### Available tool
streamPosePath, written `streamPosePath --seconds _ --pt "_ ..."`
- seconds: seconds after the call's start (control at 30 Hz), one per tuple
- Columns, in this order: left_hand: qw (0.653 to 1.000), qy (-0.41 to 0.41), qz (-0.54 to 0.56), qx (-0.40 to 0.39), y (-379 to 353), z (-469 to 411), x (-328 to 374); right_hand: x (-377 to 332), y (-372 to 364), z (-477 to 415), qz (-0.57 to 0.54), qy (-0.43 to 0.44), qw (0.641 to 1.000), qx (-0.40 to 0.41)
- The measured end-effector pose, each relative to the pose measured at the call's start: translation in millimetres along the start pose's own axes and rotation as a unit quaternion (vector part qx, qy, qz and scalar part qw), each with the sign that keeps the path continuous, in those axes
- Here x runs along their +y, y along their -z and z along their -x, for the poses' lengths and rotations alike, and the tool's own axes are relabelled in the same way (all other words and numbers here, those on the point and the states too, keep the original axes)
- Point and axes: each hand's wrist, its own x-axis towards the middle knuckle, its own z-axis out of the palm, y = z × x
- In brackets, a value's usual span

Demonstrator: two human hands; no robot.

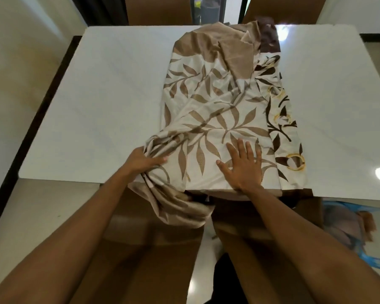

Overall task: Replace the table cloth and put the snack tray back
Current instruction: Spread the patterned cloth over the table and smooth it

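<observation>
A cream, leaf-printed table cloth (219, 119) lies folded along the middle of the white rectangular table (110, 106). Its near-left layers are pinched by the left hand (144, 160); the right hand (244, 165) is pressed flat, fingers spread. Unfolding sideways is judged next. 0 snack trays are visible.

Bare table (101, 102) either side of the folded cloth (217, 110); brown chairs (158, 9) beyond
</observation>
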Motion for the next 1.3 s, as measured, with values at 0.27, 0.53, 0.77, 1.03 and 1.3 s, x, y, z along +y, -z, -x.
streamPosePath --seconds 0.27,0.53,0.77,1.03,1.3 --pt "0.994 -0.005 0.036 0.106 80.8 -11.6 -50.9 -118.2 -5.8 -14.1 -0.108 -0.041 0.993 0.017" --pt "0.958 0.06 0.126 0.249 170.6 -12.8 -116.7 -149.5 -34.6 1.7 -0.04 0.004 0.999 0.02" --pt "0.928 0.074 -0.061 0.359 200.8 -6.1 -166.2 -148.2 -30.9 1.9 -0.038 -0.004 0.999 0.008" --pt "0.857 -0.258 -0.365 0.256 107.3 -9.0 -109.4 -178.6 -27.5 -26.6 -0.129 -0.012 0.986 0.104" --pt "0.839 -0.263 -0.452 0.149 9.1 -71.7 -35.0 -177.3 -43.2 -58.5 -0.099 -0.007 0.988 0.119"
